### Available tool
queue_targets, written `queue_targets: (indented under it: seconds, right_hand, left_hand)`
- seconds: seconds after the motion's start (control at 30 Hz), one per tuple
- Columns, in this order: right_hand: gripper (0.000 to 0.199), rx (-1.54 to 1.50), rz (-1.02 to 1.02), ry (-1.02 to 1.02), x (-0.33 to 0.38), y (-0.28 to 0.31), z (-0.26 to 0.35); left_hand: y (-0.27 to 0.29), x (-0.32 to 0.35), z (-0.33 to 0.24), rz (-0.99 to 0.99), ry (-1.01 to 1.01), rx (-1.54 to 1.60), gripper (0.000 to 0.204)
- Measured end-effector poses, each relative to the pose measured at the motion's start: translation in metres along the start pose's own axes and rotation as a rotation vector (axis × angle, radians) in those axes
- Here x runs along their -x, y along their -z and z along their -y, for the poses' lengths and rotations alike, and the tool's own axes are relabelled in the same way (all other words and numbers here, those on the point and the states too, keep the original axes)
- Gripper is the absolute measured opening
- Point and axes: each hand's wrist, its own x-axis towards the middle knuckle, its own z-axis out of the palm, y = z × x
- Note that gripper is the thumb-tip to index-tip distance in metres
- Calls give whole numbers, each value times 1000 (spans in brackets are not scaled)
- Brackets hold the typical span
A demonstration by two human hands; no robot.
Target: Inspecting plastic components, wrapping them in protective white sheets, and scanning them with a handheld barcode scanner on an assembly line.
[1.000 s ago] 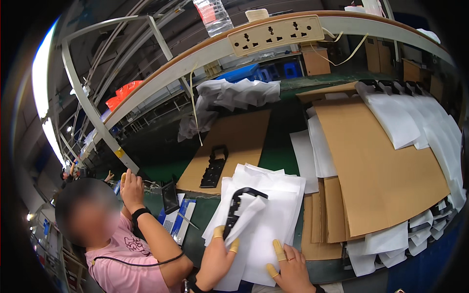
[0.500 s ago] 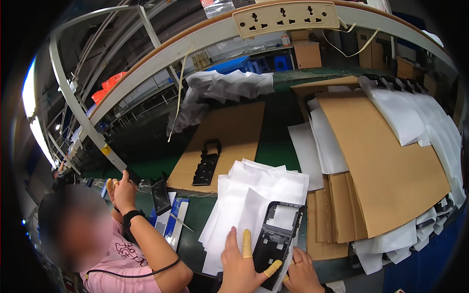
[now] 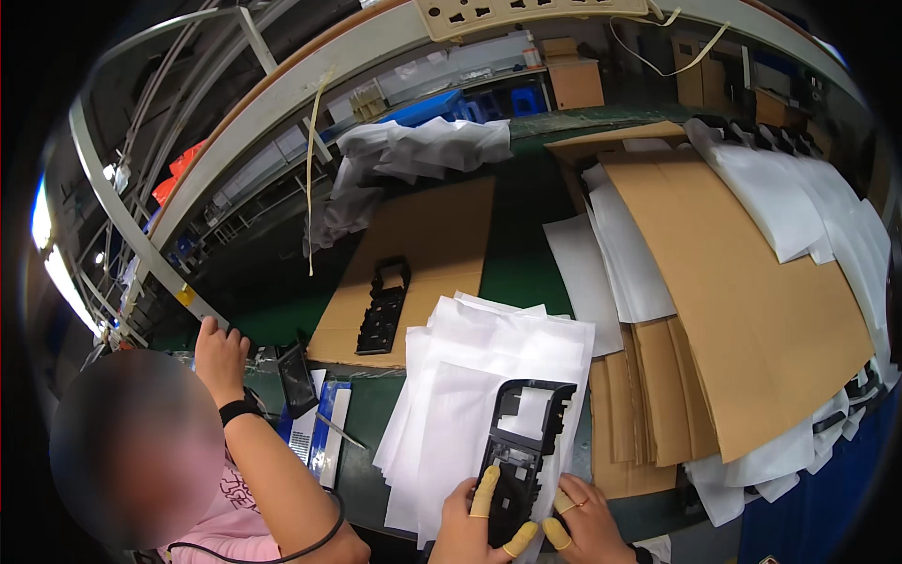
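A black plastic frame (image 3: 516, 451) with a large rectangular opening at its far end lies tilted over a stack of white foam sheets (image 3: 451, 395). My left hand (image 3: 477, 531), with yellow finger cots on its thumb and forefinger, grips the frame's near left side. Close to the frame's near right side, my right hand (image 3: 590, 528) is closed at the edge of a white sheet, thumb and forefinger also in yellow cots. Some of its fingertips are hard to make out. A second black plastic frame (image 3: 382, 310) rests on a cardboard sheet (image 3: 437, 240) farther off.
At the right stands a layered pile of cardboard (image 3: 742, 310), foam sheets and black parts. Another person (image 3: 272, 470) sits close at the left, an arm raised. By that arm lie a dark tray-like part (image 3: 297, 381) and blue-and-white packets (image 3: 329, 423). A rail with a socket strip (image 3: 526, 11) crosses above.
My left hand has gone from spread over the frame to gripping its near end. The frame has turned slightly more upright. The other person's raised hand has shifted lower left.
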Motion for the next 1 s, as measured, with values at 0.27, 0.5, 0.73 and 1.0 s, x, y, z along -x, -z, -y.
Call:
queue_targets:
  seconds: [0.27, 0.5, 0.73, 1.0]
  right_hand:
    - [44, -53, -18, -7, -3, 0, 2]
    - [39, -12, -46, -28, -1, -6, 4]
    - [32, 51, -41, -45, -7, -5, 2]
    - [36, 41, -76, -77, -13, -5, 6]
  left_hand:
    - [-4, 0, -2, -1, 32, 41, 79]
    - [-1, 4, 1, -11, 40, 324, 71]
    - [3, 6, 4, -35, 102, 571, 64]
    - [10, 16, 2, -84, 207, 760, 56]
